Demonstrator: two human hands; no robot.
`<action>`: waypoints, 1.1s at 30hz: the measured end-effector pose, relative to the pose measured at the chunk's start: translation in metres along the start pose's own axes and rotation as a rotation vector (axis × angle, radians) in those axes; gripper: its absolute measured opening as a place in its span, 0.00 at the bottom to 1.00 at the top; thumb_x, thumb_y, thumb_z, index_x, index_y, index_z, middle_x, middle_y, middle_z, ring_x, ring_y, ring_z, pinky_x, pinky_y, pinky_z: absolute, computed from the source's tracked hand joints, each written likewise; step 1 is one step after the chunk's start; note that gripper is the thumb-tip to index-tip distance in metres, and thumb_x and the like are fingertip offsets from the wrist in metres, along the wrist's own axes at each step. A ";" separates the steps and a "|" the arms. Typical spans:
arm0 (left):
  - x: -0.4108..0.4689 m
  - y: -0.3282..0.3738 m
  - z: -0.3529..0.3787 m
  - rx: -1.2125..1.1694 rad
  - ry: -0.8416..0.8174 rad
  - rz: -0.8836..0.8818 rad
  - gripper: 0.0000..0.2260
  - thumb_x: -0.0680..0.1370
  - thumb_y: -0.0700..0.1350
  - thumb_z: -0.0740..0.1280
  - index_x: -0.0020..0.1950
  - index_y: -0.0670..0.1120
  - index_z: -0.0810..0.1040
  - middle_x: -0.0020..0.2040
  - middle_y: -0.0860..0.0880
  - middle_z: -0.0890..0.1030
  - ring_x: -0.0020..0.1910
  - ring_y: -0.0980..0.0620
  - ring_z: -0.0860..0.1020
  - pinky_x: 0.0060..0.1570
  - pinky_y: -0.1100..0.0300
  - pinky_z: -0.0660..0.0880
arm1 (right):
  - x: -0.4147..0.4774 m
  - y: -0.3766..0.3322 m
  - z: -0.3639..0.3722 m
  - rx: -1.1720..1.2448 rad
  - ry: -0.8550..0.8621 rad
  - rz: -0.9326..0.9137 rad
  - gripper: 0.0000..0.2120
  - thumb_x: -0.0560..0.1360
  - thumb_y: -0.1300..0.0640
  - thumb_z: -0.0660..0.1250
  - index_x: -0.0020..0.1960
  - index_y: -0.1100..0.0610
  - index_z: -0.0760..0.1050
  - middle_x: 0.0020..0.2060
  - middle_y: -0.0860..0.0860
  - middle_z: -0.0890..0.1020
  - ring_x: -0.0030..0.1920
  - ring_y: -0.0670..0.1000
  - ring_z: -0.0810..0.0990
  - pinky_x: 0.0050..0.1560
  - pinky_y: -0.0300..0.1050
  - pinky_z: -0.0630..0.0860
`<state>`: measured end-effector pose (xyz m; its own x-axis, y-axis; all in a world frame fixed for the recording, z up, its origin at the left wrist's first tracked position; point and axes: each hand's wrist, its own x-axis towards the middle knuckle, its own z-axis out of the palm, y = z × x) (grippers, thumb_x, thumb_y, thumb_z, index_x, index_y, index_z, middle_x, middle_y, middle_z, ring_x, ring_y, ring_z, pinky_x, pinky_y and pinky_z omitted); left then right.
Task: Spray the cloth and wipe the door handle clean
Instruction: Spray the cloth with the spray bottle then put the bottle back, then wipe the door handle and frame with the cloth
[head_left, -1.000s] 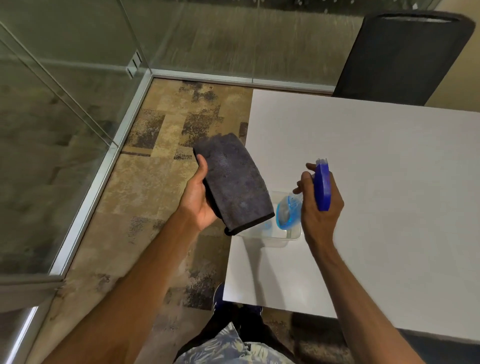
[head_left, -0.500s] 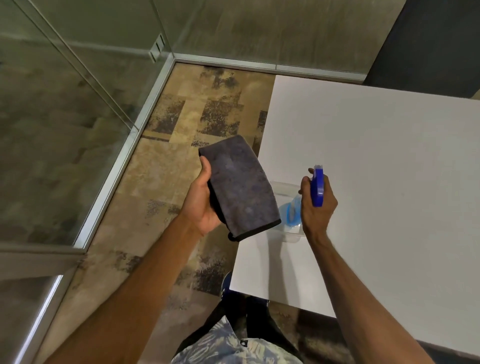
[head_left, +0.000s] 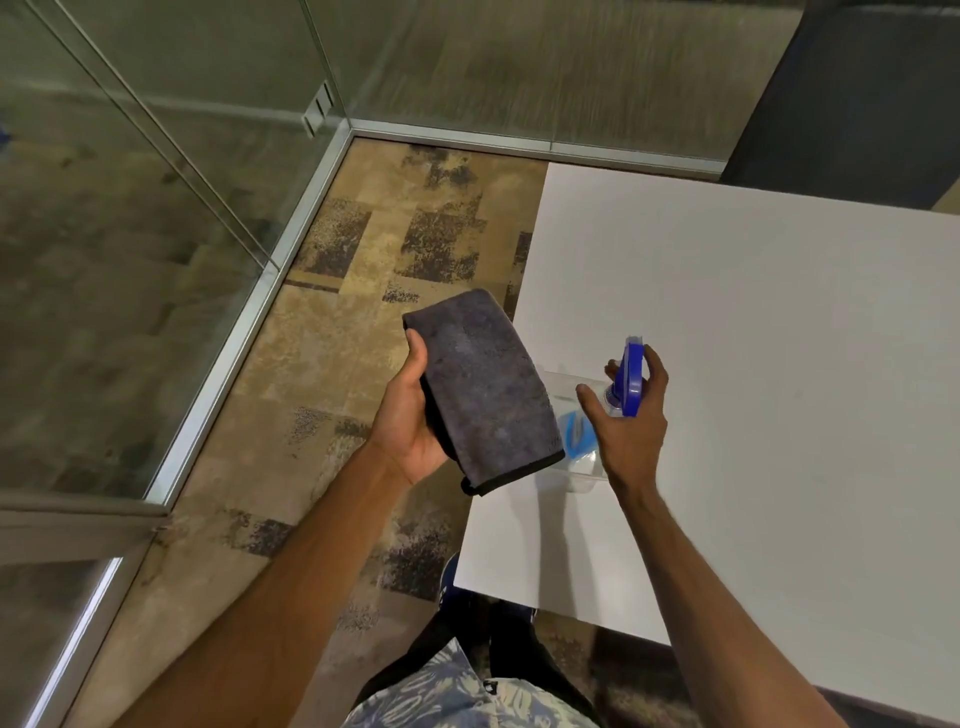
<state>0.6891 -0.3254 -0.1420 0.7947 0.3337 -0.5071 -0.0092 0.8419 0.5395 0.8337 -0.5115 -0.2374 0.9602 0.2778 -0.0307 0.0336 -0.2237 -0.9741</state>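
My left hand (head_left: 410, 421) holds a folded dark grey cloth (head_left: 483, 384) flat above the carpet, just left of the table's edge. A clear spray bottle (head_left: 576, 439) with blue liquid and a blue trigger head (head_left: 632, 382) rests on the white table (head_left: 779, 364). Around the bottle's head and neck is my right hand (head_left: 631, 431), with thumb and fingers spread apart and the grip loosened. No door handle is in view.
Glass walls in metal frames (head_left: 244, 332) run along the left and the back, meeting in a corner. Patterned brown carpet (head_left: 332, 374) lies between them and the table. A dark chair back (head_left: 857, 93) stands at the far right. My legs are below.
My right hand has gone from a closed grip on the spray bottle to spread fingers, with the bottle down on the table. The cloth stays in my left hand.
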 end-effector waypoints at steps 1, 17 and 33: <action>0.000 -0.001 0.001 0.003 0.006 -0.001 0.33 0.82 0.69 0.57 0.73 0.46 0.79 0.72 0.41 0.79 0.71 0.41 0.79 0.65 0.43 0.80 | 0.000 0.000 -0.002 -0.012 -0.007 0.010 0.43 0.71 0.52 0.78 0.79 0.52 0.58 0.69 0.51 0.75 0.60 0.44 0.79 0.61 0.42 0.78; -0.011 -0.012 0.029 0.036 -0.027 -0.033 0.32 0.82 0.70 0.57 0.70 0.47 0.82 0.71 0.42 0.80 0.70 0.43 0.80 0.60 0.46 0.82 | -0.074 -0.009 -0.075 0.157 -0.007 0.121 0.22 0.73 0.57 0.69 0.67 0.55 0.75 0.64 0.53 0.80 0.63 0.52 0.79 0.65 0.56 0.77; -0.068 0.002 0.016 0.233 0.066 0.037 0.27 0.77 0.66 0.64 0.72 0.52 0.75 0.63 0.49 0.86 0.64 0.50 0.84 0.53 0.57 0.84 | -0.088 -0.126 -0.009 0.372 -0.746 0.377 0.22 0.73 0.47 0.75 0.65 0.47 0.78 0.61 0.51 0.84 0.61 0.55 0.83 0.53 0.45 0.82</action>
<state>0.6448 -0.3529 -0.0962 0.7550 0.3959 -0.5228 0.1089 0.7104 0.6953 0.7471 -0.5163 -0.1098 0.4563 0.8080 -0.3726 -0.4616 -0.1431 -0.8755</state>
